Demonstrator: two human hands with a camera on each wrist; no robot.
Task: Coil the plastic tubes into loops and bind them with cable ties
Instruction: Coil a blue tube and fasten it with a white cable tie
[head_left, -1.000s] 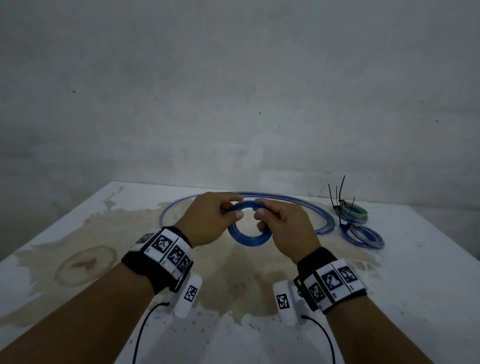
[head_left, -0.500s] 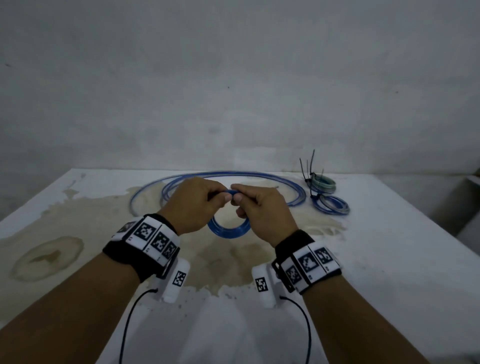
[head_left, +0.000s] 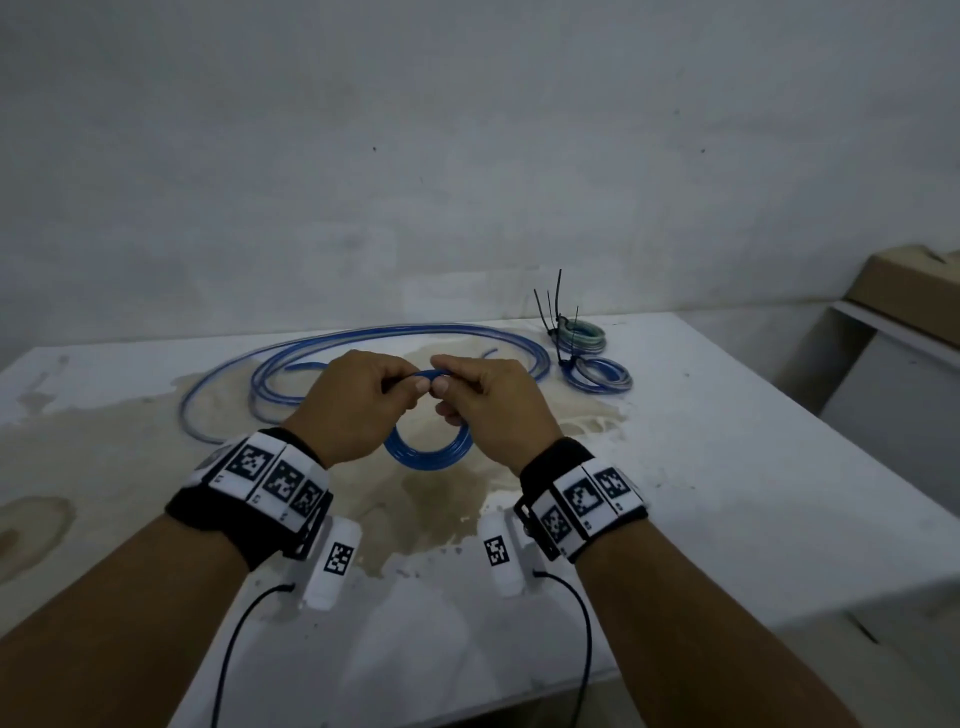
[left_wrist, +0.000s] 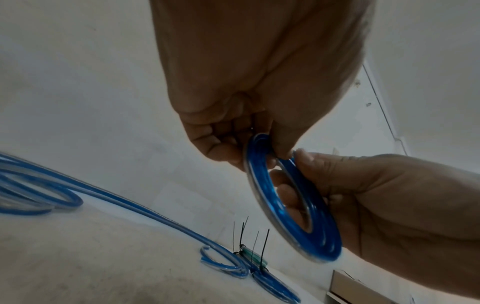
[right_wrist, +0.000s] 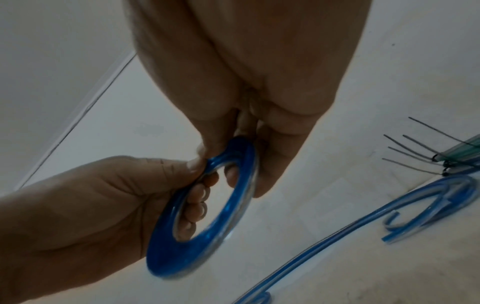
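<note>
A small blue tube coil (head_left: 429, 455) hangs upright above the stained white table (head_left: 727, 467). My left hand (head_left: 363, 402) and my right hand (head_left: 485, 400) both pinch its top, thumbs nearly touching. In the left wrist view the blue tube coil (left_wrist: 293, 205) shows several tight turns, with the right hand's fingers (left_wrist: 288, 197) through its hole. In the right wrist view the blue tube coil (right_wrist: 207, 216) has the left hand's fingers (right_wrist: 197, 207) behind it. No cable tie shows on this coil.
Long loose blue tubes (head_left: 363, 343) lie in wide loops behind my hands. At the back right lie a greenish bound coil (head_left: 579, 335) and a blue bound coil (head_left: 597, 373), with black cable tie tails (head_left: 556, 296) sticking up. A cardboard box (head_left: 914, 291) sits on a shelf at right.
Both hands have closed in on the top of the coil until the thumbs almost meet. The camera view has swung to the right, bringing the shelf and box into sight.
</note>
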